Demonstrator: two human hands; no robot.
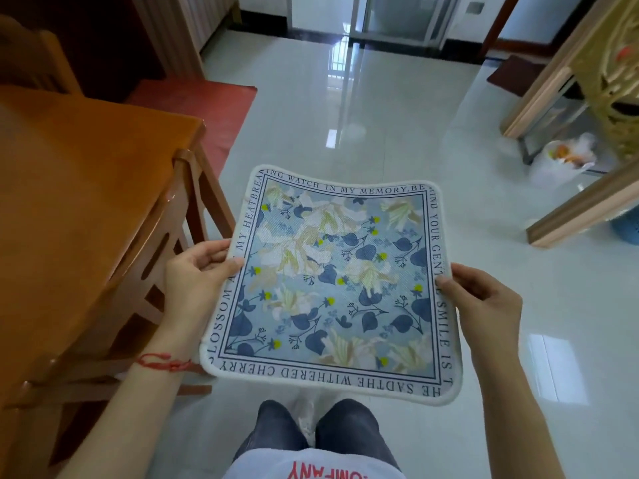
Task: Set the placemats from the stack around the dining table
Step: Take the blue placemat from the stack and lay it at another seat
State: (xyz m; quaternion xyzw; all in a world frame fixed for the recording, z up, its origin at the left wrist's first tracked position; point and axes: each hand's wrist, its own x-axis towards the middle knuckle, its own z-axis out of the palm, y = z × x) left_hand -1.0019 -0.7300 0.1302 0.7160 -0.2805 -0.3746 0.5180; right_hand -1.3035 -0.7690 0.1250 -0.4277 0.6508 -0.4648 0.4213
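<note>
A: What are the hands holding?

B: A square fabric placemat (332, 285) with a blue floral print, a white rolled edge and a border of dark lettering. It is held in the air in front of the person, flat side up, above the glossy pale tiled floor (397, 126) and just to the right of the orange-brown wooden dining table (79, 188).

A: How is each hand set?

B: The left hand (197, 274) pinches the mat's left edge, thumb on top and fingers curled beneath. A red string bracelet (162, 363) circles that wrist. The right hand (484, 299) grips the right edge the same way, thumb on the lettered border.

A: Does the mat touch the table?

B: No, it hangs apart from it, sagging slightly between the two grips. A wooden chair (173, 243) is tucked against the table's near side, beside the left hand.

A: Anything else around?

B: A red rug (207, 108) lies beyond the table, and a white plastic bag (560, 164) sits on the floor at the far right, well apart.
</note>
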